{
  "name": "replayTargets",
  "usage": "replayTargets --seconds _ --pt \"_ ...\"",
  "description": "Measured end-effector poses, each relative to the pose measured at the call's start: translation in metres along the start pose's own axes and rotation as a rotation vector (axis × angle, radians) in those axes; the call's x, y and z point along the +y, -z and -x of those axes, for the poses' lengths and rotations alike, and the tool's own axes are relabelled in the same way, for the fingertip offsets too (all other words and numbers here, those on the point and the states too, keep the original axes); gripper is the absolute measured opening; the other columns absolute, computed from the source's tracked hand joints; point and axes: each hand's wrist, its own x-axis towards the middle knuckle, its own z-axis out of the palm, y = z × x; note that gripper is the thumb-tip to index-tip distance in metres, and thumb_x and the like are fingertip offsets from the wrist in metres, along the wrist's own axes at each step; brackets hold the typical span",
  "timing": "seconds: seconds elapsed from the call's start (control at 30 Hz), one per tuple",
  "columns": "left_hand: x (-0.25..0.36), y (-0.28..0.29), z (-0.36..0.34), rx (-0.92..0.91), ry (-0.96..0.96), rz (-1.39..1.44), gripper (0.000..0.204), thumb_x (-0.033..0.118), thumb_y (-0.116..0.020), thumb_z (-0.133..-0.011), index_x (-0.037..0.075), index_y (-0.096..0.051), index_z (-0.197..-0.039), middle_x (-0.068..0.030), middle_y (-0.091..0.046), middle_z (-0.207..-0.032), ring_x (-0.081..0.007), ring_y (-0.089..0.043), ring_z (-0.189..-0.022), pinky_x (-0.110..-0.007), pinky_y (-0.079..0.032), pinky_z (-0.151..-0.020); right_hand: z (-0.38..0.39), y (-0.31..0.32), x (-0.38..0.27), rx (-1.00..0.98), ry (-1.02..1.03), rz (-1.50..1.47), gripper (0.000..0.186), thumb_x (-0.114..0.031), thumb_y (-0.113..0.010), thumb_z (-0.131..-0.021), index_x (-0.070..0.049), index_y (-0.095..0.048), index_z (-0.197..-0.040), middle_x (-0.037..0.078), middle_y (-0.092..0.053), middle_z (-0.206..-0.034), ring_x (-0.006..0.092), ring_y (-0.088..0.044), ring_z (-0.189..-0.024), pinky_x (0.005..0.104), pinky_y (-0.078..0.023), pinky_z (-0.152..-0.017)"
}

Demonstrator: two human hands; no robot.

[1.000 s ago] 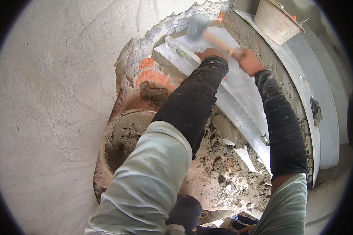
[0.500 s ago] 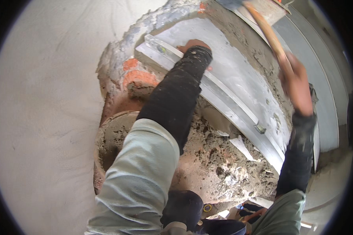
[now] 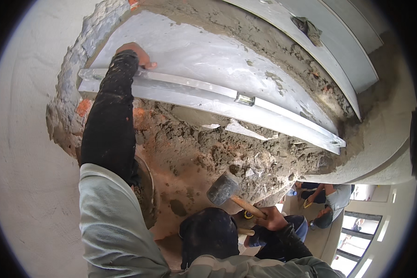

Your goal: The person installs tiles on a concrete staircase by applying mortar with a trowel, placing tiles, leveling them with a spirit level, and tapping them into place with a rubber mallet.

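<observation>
A grey slab [image 3: 185, 48] lies on a mortar bed, with a long metal spirit level [image 3: 185, 82] along its near edge. My left hand [image 3: 135, 52] rests on the slab just behind the level's left end. Its visible fingers are stretched out, and the sleeve hides part of the hand. My right hand [image 3: 274, 219] is closed round the wooden handle of a mallet [image 3: 223, 189]. The mallet's dark, blocky head hangs over the rough mortar near my knee, apart from the slab.
A bucket [image 3: 148, 194] stands partly hidden beneath my left forearm. Beyond the slab, grey steps [image 3: 329, 55] bear a crumpled dark rag [image 3: 306, 30]. A plastered wall [image 3: 28, 153] runs along the left. Another person [image 3: 331, 204] crouches at the lower right, on a lower floor.
My right hand has brought the mallet from above the slab's far right side down near my knees. My view has shifted, so the whole level shows. My left hand stays on the slab.
</observation>
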Motion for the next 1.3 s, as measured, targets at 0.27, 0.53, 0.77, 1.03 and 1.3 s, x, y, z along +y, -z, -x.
replayTargets --seconds 0.27,0.53,0.77,1.03,1.3 --pt "-0.028 0.000 -0.002 0.034 -0.039 -0.071 0.083 0.055 -0.089 -0.058 -0.007 -0.070 -0.110 -0.0256 -0.068 -0.117 -0.0359 -0.065 -0.113 -0.039 -0.050 -0.098 -0.022 0.021 -0.077 0.008 0.185 -0.251 0.033 -0.027 -0.071 -0.088 0.004 -0.061 -0.089 0.009 -0.057 -0.068 0.0179 -0.053 -0.061 0.0349 -0.041 -0.057" --pt "-0.013 0.001 0.007 -0.032 0.048 -0.016 0.068 0.055 -0.084 -0.066 0.003 -0.074 -0.109 -0.0175 -0.071 -0.114 -0.0312 -0.068 -0.107 -0.039 -0.052 -0.094 -0.154 0.118 -0.331 0.600 1.006 -0.103 0.043 -0.041 -0.049 -0.104 0.002 -0.051 -0.109 -0.002 -0.048 -0.061 0.0030 -0.043 -0.043 0.0204 -0.033 -0.037" --pt "-0.002 0.004 0.006 0.010 0.044 0.044 0.066 0.054 -0.083 -0.069 0.004 -0.073 -0.111 -0.0155 -0.071 -0.115 -0.0298 -0.068 -0.108 -0.039 -0.053 -0.095 -0.381 0.103 -0.401 0.532 0.963 0.577 0.052 -0.048 -0.049 -0.102 0.002 -0.057 -0.095 0.020 -0.062 -0.073 0.0356 -0.063 -0.070 0.0464 -0.049 -0.065" --pt "-0.019 -0.006 0.011 0.031 0.095 0.094 0.066 0.054 -0.084 -0.070 0.006 -0.072 -0.114 -0.0146 -0.071 -0.116 -0.0292 -0.068 -0.109 -0.040 -0.053 -0.095 -0.374 0.087 -0.474 0.664 1.066 0.218 0.054 -0.052 -0.049 -0.101 0.001 -0.060 -0.094 0.013 -0.061 -0.069 0.0266 -0.061 -0.056 0.0434 -0.050 -0.059" --pt "-0.007 0.006 0.021 0.079 0.073 0.162 0.071 0.056 -0.083 -0.070 0.007 -0.069 -0.121 -0.0119 -0.069 -0.122 -0.0301 -0.066 -0.113 -0.042 -0.052 -0.098 -0.457 0.111 -0.387 0.838 1.430 1.037 0.048 -0.047 -0.049 -0.103 -0.001 -0.057 -0.091 0.013 -0.061 -0.074 0.0182 -0.064 -0.064 0.0378 -0.052 -0.058"
